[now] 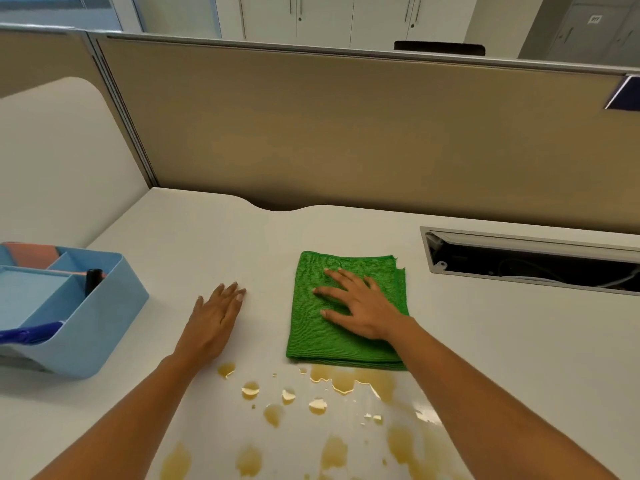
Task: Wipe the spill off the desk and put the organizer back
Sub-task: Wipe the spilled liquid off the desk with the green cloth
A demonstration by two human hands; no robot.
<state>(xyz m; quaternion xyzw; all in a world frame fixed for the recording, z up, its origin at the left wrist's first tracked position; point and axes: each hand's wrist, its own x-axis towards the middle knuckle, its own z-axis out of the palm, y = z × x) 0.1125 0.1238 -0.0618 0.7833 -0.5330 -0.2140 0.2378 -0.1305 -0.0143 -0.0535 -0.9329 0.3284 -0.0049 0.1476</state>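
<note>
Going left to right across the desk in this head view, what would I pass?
Blue organizer → left hand → green cloth with the right hand flat on it → open cable slot.

Green cloth, amber spill, pale blue organizer on a white desk

The folded microfibre cloth [346,310] is bright green with a fine ribbed weave. The spill [346,382] lies in amber-yellow puddles and drops, glossy with white glints. The desk [502,341] is plain off-white. The desk organizer [86,327] is pale blue throughout; inside it show a black pen cap [93,280], a deep blue object [29,333] and a salmon-pink patch [33,255]. The partition panel [346,133] is plain tan with a grey metal frame. The cable slot [533,261] is black inside with a light grey rim.
</note>
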